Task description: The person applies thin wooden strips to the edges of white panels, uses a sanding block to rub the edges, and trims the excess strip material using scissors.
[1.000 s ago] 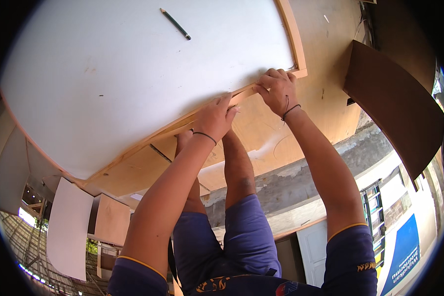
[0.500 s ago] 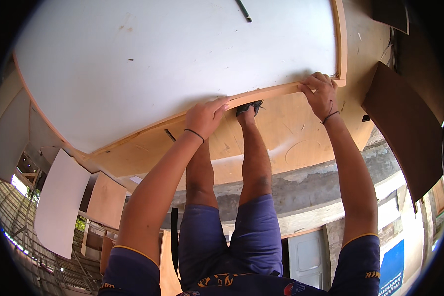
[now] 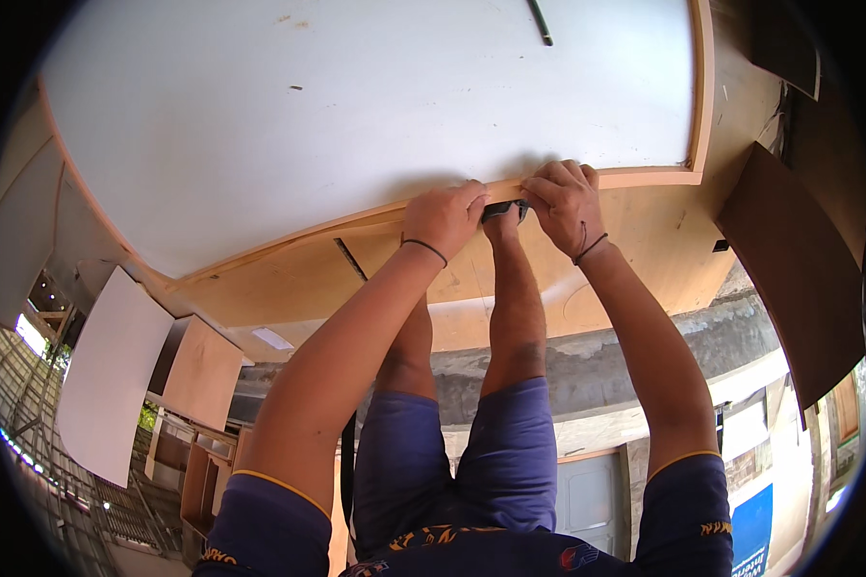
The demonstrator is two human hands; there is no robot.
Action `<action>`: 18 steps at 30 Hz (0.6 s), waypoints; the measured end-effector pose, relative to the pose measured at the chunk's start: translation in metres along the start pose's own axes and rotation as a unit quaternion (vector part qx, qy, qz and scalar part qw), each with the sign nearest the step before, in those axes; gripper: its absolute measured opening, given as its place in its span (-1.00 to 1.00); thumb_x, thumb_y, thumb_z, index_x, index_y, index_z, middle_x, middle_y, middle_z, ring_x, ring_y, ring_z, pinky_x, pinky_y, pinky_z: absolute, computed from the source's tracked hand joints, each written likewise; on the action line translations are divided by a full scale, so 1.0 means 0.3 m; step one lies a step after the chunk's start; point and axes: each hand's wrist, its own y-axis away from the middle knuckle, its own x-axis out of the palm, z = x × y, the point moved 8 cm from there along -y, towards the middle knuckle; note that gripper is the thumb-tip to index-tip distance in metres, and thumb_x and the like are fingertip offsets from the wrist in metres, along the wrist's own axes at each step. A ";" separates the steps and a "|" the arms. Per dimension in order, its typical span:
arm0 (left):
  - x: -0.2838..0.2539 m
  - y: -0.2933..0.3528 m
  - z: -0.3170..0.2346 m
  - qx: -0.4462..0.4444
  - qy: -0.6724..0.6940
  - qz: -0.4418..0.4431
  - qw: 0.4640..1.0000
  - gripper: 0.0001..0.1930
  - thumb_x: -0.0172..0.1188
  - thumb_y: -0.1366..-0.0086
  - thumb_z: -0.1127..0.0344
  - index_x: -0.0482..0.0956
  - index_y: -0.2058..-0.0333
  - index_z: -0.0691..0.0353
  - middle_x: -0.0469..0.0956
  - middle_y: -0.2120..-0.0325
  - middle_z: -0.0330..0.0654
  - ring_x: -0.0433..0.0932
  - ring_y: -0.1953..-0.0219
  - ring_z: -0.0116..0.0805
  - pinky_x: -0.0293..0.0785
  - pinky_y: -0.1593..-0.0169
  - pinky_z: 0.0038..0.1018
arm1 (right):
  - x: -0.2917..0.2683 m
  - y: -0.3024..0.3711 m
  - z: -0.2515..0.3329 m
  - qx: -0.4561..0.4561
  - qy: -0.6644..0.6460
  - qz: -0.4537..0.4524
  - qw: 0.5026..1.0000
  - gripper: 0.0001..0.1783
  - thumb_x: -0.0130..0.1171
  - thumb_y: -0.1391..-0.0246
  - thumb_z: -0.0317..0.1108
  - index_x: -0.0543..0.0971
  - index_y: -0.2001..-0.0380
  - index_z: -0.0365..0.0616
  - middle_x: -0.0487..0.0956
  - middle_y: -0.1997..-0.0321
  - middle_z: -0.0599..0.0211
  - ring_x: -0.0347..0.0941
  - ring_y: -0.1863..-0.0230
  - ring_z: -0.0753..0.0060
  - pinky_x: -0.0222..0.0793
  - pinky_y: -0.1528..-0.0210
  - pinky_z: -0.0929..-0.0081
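Note:
A large white board (image 3: 356,106) lies in front of me, framed along its rim by a light wood-coloured edging strip (image 3: 649,177). My left hand (image 3: 443,221) is closed on the strip at the board's near side, thumb and fingers pinched together. Close to its right, my right hand (image 3: 563,204) grips the same strip, with the fingers curled over the top and the thumb at the side. A short stretch of strip shows between the two hands. How firmly the strip sits against the board is hidden by my fingers.
On the board lies a dark pencil-like stick (image 3: 541,21). Under the board is a wooden sheet (image 3: 625,231), where my foot (image 3: 505,213) stands. A curved dark brown panel (image 3: 794,279) is at the right. White panel (image 3: 115,375) and wooden box (image 3: 197,370) stand at the left.
My right hand has slid left along the strip, away from the board's right corner and nearer my left hand. The left hand keeps about the same place on the strip. The view has shifted slightly.

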 end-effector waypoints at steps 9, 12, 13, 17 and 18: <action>-0.035 0.056 0.115 -0.005 0.071 0.000 0.997 -0.85 0.07 -0.19 0.19 0.58 0.32 -0.03 0.57 0.55 -0.20 0.54 0.45 -0.12 0.46 0.34 -0.30 | 0.051 -0.042 0.000 0.079 -0.008 0.078 0.994 -0.92 0.23 0.14 -0.31 0.60 0.52 -0.02 0.48 0.45 0.46 0.38 0.28 0.35 0.22 0.18 0.35; -0.160 0.153 0.358 -0.052 0.103 0.091 0.989 -0.84 0.05 -0.21 0.19 0.57 0.34 0.04 0.56 0.59 -0.24 0.54 0.47 -0.17 0.44 0.36 -0.33 | 0.052 -0.048 -0.008 0.104 -0.020 0.088 0.991 -0.90 0.24 0.16 -0.32 0.61 0.52 -0.08 0.49 0.45 0.41 0.39 0.28 0.30 0.25 0.19 0.35; -0.221 0.194 0.425 -0.079 0.073 0.107 0.988 -0.84 0.05 -0.21 0.19 0.57 0.36 0.06 0.56 0.60 -0.25 0.53 0.49 -0.18 0.43 0.38 -0.34 | 0.054 -0.054 -0.010 0.107 -0.025 0.089 0.990 -0.89 0.24 0.16 -0.32 0.61 0.52 -0.10 0.49 0.45 0.39 0.40 0.28 0.28 0.26 0.20 0.34; -0.307 0.270 0.524 -0.066 0.015 0.084 0.994 -0.82 0.05 -0.21 0.16 0.54 0.42 0.09 0.53 0.64 -0.24 0.51 0.53 -0.16 0.38 0.44 -0.32 | 0.052 -0.053 -0.011 0.098 -0.029 0.089 0.991 -0.88 0.22 0.15 -0.36 0.61 0.50 -0.17 0.50 0.44 0.29 0.41 0.30 0.21 0.33 0.22 0.35; -0.301 0.275 0.536 -0.072 0.004 0.078 0.994 -0.81 0.05 -0.22 0.15 0.52 0.43 0.09 0.52 0.65 -0.23 0.50 0.53 -0.15 0.38 0.44 -0.31 | 0.055 -0.052 -0.017 0.103 -0.031 0.091 0.990 -0.88 0.21 0.14 -0.33 0.60 0.51 -0.12 0.49 0.44 0.32 0.40 0.29 0.22 0.30 0.20 0.33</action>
